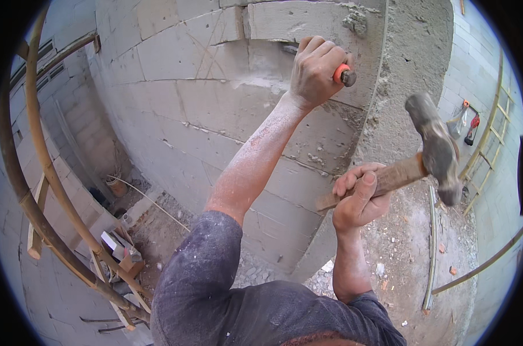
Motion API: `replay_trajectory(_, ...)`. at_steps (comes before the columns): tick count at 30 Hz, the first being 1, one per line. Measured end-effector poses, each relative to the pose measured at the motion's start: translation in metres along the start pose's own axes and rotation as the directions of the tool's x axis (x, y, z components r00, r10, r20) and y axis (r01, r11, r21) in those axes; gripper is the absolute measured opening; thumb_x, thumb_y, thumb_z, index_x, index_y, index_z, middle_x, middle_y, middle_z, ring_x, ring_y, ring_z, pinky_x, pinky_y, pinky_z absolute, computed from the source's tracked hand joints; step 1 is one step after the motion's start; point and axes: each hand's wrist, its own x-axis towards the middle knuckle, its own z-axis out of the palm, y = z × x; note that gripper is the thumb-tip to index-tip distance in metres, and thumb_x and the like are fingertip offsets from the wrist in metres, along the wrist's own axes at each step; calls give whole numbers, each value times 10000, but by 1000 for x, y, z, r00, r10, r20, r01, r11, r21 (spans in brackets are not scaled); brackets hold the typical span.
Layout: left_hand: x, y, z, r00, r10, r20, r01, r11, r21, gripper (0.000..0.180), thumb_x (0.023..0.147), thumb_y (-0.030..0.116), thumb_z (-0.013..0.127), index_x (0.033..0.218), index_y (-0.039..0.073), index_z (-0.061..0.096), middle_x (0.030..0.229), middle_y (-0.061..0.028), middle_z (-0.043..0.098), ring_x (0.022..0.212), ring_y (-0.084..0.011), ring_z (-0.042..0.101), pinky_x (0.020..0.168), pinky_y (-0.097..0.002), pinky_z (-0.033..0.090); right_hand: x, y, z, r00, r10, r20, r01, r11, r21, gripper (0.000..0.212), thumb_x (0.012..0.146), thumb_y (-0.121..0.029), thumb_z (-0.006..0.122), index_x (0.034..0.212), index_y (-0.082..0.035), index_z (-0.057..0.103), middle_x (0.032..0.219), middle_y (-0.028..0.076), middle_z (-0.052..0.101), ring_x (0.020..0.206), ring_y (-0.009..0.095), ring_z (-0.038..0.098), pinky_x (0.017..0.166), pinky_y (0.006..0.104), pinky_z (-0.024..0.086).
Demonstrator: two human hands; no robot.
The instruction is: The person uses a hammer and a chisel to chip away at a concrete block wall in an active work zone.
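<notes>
My left hand (318, 70) is wrapped round a chisel (343, 75) with an orange grip, raised against the upper part of a grey block wall (215, 92). The chisel's metal butt end points back toward me, while its far end reaches a recess in the wall, mostly hidden by my fist. Lower down to the right, my right hand (360, 203) grips a hammer (437, 150) by its wooden handle. The worn steel head is held apart from the chisel. Pale dust coats my left forearm.
A rough cement wall edge (411, 63) stands right of the blocks. Bamboo poles (39, 138) cross at the left. Rubble lies on the floor (400, 277), with a long strip (431, 248) there. A bamboo ladder (495, 135) leans at the far right.
</notes>
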Motion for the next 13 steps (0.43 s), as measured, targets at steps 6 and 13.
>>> replay_trajectory(6,-9,-12,-7,1000,-4,19,3,999,44,228,750,53,782,694,109,569,666,-33,575,662,-242,562,710,-359,430,21,-6,20,899,407,160,-339,879,-335,196,1040,-168,555,1031,29,559,704,23,568,574,78,493,521,265,393)
replay_trajectory(13,-16,-22,-35,985,-166,-36,167,986,20,247,765,48,787,686,105,560,669,-50,573,672,-247,570,722,-382,449,-26,0,6,994,38,98,-23,989,-149,363,1029,-282,566,824,11,497,655,61,536,545,93,497,501,246,386)
